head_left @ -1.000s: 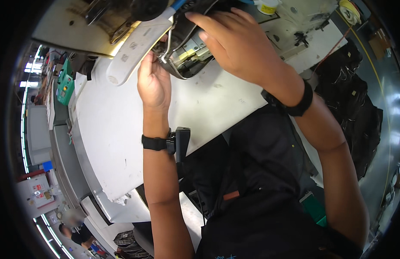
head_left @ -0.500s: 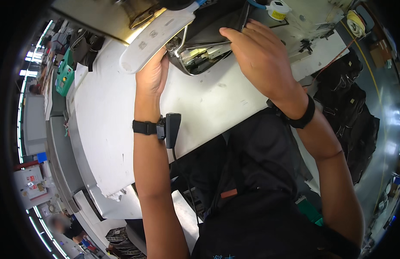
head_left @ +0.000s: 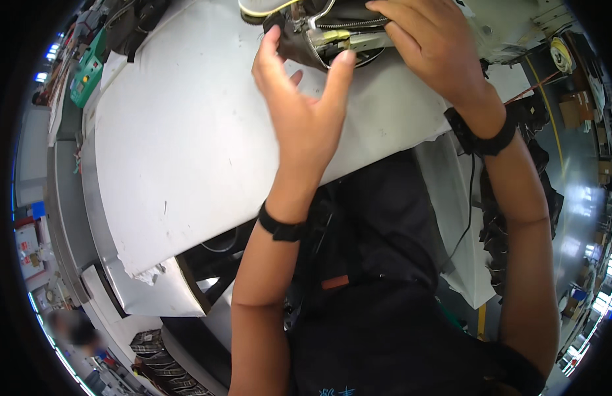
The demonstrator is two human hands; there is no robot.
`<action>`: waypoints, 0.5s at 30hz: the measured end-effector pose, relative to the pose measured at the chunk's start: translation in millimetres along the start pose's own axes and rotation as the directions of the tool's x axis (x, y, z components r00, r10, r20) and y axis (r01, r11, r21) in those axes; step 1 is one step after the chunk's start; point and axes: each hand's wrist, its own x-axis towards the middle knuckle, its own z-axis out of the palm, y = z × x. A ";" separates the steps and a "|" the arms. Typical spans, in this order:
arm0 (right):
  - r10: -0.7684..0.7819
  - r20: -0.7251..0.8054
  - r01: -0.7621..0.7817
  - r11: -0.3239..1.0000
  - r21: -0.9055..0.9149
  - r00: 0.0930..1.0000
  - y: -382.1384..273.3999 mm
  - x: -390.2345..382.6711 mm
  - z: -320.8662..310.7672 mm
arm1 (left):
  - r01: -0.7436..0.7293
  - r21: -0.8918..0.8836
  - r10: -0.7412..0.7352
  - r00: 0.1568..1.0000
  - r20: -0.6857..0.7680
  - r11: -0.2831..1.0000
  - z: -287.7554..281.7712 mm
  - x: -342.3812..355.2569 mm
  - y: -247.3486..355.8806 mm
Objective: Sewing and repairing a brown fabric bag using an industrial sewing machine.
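Observation:
A dark zippered fabric piece (head_left: 294, 51), which looks like part of a bag, lies at the top edge of the view around the working parts of what looks like a sewing machine. Its metal-toothed zipper (head_left: 352, 24) curves round an opening with yellowish and metal parts inside. My left hand (head_left: 299, 109) is turned palm up beside its near left side, thumb and forefinger spread apart. The forefinger tip is by a black tab; whether it touches cannot be made out. My right hand (head_left: 438, 56) pinches the piece's right edge by the zipper, some fingers cut off by the frame.
The white worktop (head_left: 180, 145) stretches left and toward me, with a torn front corner. A green case (head_left: 89, 74) and dark bags (head_left: 131, 30) are at the far left. Dark pieces (head_left: 494, 231) are piled on the right. A blurred person (head_left: 78, 330) is at lower left.
My left hand has come off the machine side and opened, moving right and nearer. My right hand stays at the zipper edge. The view has shifted, so the machine sits higher and partly out of frame.

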 end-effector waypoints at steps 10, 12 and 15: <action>-0.043 0.109 0.014 0.967 0.256 0.993 0.9 8.4 7.3 | -0.215 0.620 0.190 0.976 0.107 0.755 -0.3 2.4 13.1; -0.047 0.075 0.024 0.958 0.284 0.996 1.4 6.3 10.3 | -0.207 0.682 0.129 0.978 0.164 0.701 -3.8 1.1 33.1; -0.050 0.057 0.029 0.946 0.324 0.997 1.6 3.5 13.9 | -0.202 0.683 0.112 0.978 0.174 0.702 -7.6 -0.5 38.1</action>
